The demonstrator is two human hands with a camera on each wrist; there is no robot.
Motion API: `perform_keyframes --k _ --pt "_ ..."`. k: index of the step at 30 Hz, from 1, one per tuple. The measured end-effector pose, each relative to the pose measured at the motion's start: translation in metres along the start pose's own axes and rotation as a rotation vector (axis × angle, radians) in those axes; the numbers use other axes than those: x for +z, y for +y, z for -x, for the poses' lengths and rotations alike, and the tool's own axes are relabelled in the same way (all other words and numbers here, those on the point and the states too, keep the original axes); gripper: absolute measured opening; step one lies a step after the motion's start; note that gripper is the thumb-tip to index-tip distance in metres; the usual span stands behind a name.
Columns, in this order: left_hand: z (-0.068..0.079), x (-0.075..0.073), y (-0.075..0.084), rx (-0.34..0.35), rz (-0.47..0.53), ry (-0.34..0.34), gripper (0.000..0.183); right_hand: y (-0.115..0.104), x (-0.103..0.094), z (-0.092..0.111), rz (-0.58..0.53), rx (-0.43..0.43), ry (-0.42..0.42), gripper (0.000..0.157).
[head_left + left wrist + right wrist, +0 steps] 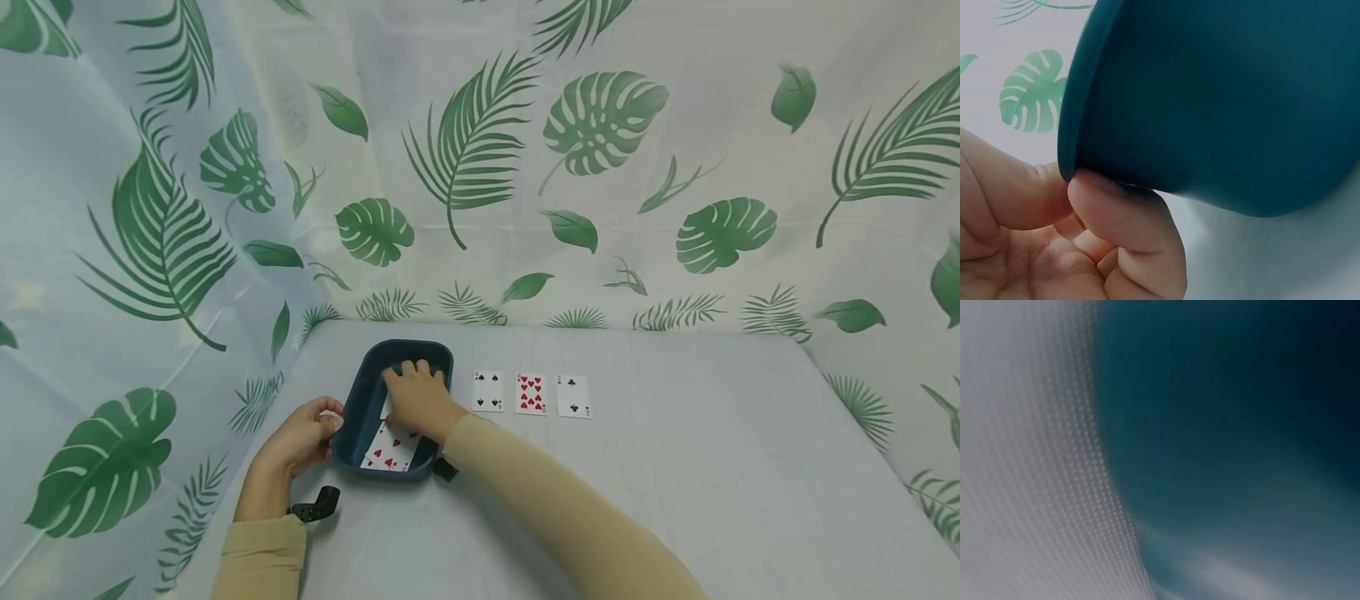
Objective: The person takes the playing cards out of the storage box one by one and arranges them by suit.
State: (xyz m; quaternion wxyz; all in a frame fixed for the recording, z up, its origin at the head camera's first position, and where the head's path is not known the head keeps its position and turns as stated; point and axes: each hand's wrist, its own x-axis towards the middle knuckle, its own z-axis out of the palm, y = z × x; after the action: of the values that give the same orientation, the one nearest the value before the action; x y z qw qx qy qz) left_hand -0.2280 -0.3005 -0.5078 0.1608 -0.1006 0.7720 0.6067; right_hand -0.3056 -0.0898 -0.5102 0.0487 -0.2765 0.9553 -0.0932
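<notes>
A deep dark-blue plastic bin [347,457] sits on the white cloth, left of centre. With thumb and bent index finger, my left hand [303,433] pinches the left part of its rim; the left wrist view shows this grip on the rim [1071,140] up close. My right hand [423,402] reaches down inside the bin, fingers spread toward the far end, their tips partly hidden. Under and beside that hand lie loose playing cards [392,448], the front ones showing red hearts. Only the blurred outer wall of the bin [1210,437] and the cloth fill the right wrist view.
Right of the bin, three face-up cards lie in a row: a spades card [488,392], a hearts card [531,393] and a two of clubs [573,397]. A leaf-print curtain [480,275] stands behind the table and along its sides.
</notes>
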Motion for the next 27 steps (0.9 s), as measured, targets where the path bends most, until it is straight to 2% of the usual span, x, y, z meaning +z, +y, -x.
perform_keyframes --k 8,18,27 --pt "0.0007 0.0006 0.0016 0.004 0.015 0.000 0.020 -0.0015 -0.0004 -0.0040 0.020 0.006 -0.044 0.082" --pt "-0.0006 0.0011 0.0017 -0.016 0.017 0.012 0.019 -0.0004 -0.0001 -0.0055 0.003 -0.011 -0.035 0.081" --pt "0.0003 0.0000 0.0004 -0.011 0.021 0.007 0.020 0.0006 0.0057 -0.0097 0.023 -0.084 -0.005 0.063"
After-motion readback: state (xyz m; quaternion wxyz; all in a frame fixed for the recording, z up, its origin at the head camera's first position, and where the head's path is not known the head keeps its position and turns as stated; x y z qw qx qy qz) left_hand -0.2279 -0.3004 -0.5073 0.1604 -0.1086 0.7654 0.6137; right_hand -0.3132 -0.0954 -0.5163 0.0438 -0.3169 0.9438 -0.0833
